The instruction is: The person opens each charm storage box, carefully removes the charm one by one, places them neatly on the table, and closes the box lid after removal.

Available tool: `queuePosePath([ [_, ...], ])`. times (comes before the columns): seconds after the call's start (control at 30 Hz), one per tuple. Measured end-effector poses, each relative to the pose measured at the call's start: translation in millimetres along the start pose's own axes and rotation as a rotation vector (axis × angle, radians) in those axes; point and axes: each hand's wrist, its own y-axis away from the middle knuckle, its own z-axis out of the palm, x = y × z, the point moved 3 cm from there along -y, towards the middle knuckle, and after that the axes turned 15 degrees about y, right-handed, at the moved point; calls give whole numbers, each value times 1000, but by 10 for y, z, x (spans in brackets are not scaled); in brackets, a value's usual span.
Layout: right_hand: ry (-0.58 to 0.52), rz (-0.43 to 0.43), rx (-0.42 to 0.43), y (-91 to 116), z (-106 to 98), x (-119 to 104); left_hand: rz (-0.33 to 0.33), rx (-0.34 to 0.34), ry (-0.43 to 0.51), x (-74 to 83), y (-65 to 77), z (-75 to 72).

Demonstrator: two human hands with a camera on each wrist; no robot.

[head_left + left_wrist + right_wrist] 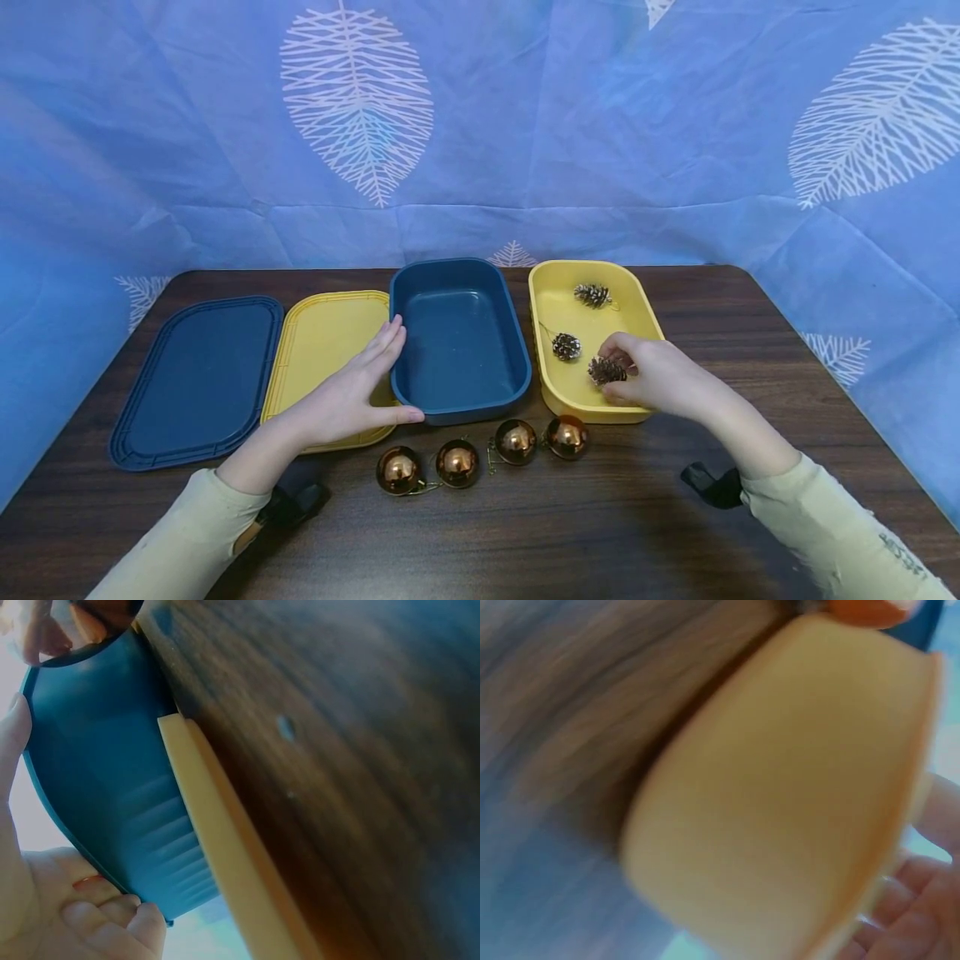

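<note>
My left hand [351, 390] rests against the near-left side of a deep blue container [457, 412], its thumb spread apart from the straight fingers. The left wrist view shows fingers and thumb at the container's rim. Over the near-right corner of a yellow container [558, 398], my right hand [667, 379] pinches a pine cone [604, 372] between thumb and fingers. Two other pine cones lie inside that container, one near the far end [592, 295] and one by the left wall [566, 347]. The right wrist view shows mostly the container's outer wall [780, 787], hiding the pine cone.
In front of the containers, several shiny brown ball ornaments [457, 463] with gold strings lie in a row. To the left, a yellow lid [322, 333] and a blue lid [202, 375] lie flat on the dark wooden table [525, 542]. A blue cloth [600, 125] hangs behind.
</note>
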Motion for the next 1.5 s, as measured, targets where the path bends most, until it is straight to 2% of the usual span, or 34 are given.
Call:
queuePosePath([
  [0.17,-54,2,101,77,-133,-224,1,1,-1,-1,-2,3],
  [0.3,-71,-91,213,166,-172,-517,4,1,5,2,-1,3],
  [0.37,-73,-125,243,230,-163,-682,4,0,4,2,-1,5],
  [0.43,-112,-146,227,292,-130,-848,4,-1,6,-2,-2,4],
  [0.53,-198,-168,154,365,-40,-1092,4,3,0,-11,-8,2],
  [0.63,-265,-259,102,410,81,-1316,9,6,-8,-18,-15,3],
  [0.77,-233,-455,152,434,231,-1573,10,7,-8,-18,-7,1],
  [0.87,-178,-544,192,419,336,-1722,9,7,-4,-16,8,-4],
  [1.13,-97,-628,161,368,519,-1958,16,10,3,-18,3,7],
  [1.33,14,-622,88,330,555,-2022,10,9,6,-18,3,7],
  [1.5,59,-620,29,288,606,-2043,11,7,4,-11,2,10],
])
